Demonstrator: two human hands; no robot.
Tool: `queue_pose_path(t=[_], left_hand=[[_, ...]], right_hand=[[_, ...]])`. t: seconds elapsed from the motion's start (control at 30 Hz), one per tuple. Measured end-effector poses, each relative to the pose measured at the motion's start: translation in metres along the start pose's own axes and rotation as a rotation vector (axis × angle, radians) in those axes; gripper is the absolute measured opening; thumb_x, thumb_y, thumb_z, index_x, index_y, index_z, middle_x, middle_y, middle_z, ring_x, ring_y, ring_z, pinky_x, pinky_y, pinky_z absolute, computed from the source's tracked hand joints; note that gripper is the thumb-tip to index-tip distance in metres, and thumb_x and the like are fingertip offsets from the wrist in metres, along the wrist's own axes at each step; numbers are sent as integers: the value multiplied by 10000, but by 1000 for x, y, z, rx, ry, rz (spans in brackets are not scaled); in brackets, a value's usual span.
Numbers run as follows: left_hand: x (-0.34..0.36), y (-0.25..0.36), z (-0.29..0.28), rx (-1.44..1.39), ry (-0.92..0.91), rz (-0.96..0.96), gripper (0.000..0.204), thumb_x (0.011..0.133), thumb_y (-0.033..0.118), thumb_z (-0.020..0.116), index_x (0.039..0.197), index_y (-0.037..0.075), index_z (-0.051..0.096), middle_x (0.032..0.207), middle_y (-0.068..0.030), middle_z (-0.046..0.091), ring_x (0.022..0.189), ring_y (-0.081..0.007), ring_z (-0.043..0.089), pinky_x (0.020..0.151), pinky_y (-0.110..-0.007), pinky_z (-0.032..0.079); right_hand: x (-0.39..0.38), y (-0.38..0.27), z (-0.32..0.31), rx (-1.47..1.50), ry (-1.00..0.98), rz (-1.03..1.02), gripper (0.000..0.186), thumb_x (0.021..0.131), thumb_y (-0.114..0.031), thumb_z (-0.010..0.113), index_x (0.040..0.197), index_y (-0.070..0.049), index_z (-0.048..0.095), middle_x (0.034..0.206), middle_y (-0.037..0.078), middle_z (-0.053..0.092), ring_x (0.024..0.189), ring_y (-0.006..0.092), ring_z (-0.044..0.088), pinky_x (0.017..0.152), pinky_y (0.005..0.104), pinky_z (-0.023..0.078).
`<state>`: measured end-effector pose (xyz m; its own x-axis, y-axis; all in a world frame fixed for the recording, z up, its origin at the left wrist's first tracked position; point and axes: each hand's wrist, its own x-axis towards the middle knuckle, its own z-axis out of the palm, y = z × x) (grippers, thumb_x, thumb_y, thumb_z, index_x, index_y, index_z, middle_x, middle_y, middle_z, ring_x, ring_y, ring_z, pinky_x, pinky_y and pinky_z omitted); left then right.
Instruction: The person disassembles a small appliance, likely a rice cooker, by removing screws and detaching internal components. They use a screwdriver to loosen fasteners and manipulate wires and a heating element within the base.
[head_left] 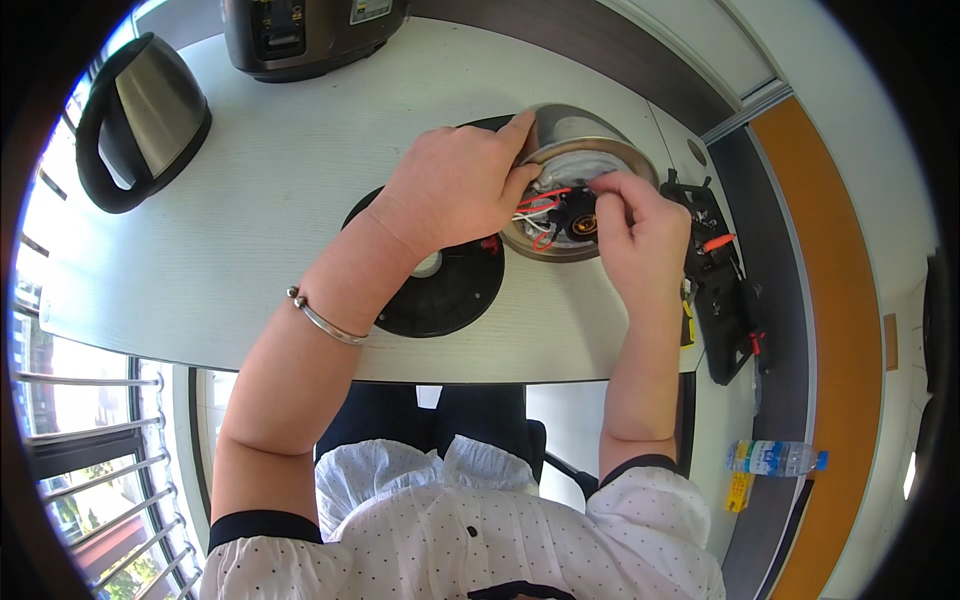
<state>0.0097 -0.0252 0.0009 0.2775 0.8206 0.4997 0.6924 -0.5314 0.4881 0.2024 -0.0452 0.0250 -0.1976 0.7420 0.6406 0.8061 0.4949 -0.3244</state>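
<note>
Left hand (455,185) clasps the open metal housing (570,122) on the surface's (300,130) far right; right hand (648,222) works inside, its pinch unclear. The housing's already open, wires (540,207) exposed; black disc (445,300) lies separate, nearer left, apparently yet unfitted.

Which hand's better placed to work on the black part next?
Right, probably: the right hand is at the black part in the metal housing; the left hand holds the housing's rim.
</note>
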Motion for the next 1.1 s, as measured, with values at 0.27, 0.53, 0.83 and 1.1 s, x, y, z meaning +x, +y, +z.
queue_pose_path(t=[0.27, 0.53, 0.83, 1.1], left_hand=[[-2, 1, 3, -6, 2, 19, 442, 890, 203, 551, 1284, 13, 490, 793, -201, 634, 742, -393, 601, 651, -450, 470], [1, 0, 0, -63, -5, -4, 414, 917, 192, 522, 1273, -17, 496, 763, -222, 620, 703, -399, 598, 641, -445, 464], [8, -10, -7, -145, -33, -103, 359, 921, 144, 513, 1247, -4, 536, 716, -201, 611, 626, -315, 598, 621, -357, 471], [7, -13, -8, -178, -49, -144, 201, 950, 150, 516, 908, -35, 581, 683, -54, 578, 652, -88, 451, 587, -267, 406]], right_hand=[[-3, 5, 0, 97, 0, 40, 124, 778, -71, 583, 837, -61, 692, 559, 121, 596, 478, 233, 590, 485, 317, 456], [-11, 12, 2, 570, 274, 167, 139, 839, -25, 598, 928, 18, 696, 591, 4, 589, 513, 33, 494, 482, 197, 393], [-10, 33, -4, 765, 147, 346, 148, 799, -54, 603, 889, 14, 699, 629, 32, 631, 574, 57, 547, 535, 209, 432], [-14, 27, -7, 517, 23, 279, 213, 815, -46, 583, 981, 31, 691, 643, 32, 629, 569, 48, 526, 521, 219, 416]])
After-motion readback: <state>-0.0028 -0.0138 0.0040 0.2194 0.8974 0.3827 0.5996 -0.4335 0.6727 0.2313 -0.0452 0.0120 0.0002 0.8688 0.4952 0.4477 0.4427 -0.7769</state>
